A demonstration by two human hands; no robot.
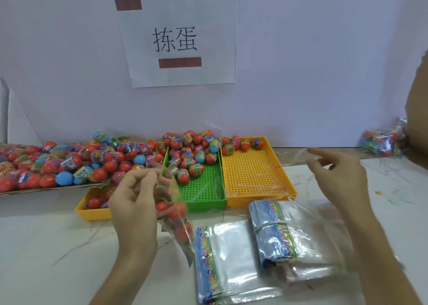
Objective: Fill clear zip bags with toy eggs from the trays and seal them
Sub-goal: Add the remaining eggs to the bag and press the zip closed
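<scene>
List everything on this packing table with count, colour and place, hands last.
paper sign: one, white with black characters, on the wall.
loose toy eggs: many, mostly red, some blue, heaped on the cardboard tray at left.
green tray: one, green, centre, eggs at its far end.
left yellow tray: one, yellow, partly under the cardboard tray.
right yellow tray: one, yellow, beside the green tray, a few eggs.
empty zip bags: two stacks, clear with blue printed tops, front.
filled bags: a heap, clear, far right.
table: one, white marbled.
left hand: grips a clear zip bag holding red eggs.
right hand: raised beside the right yellow tray; grip unclear.
</scene>
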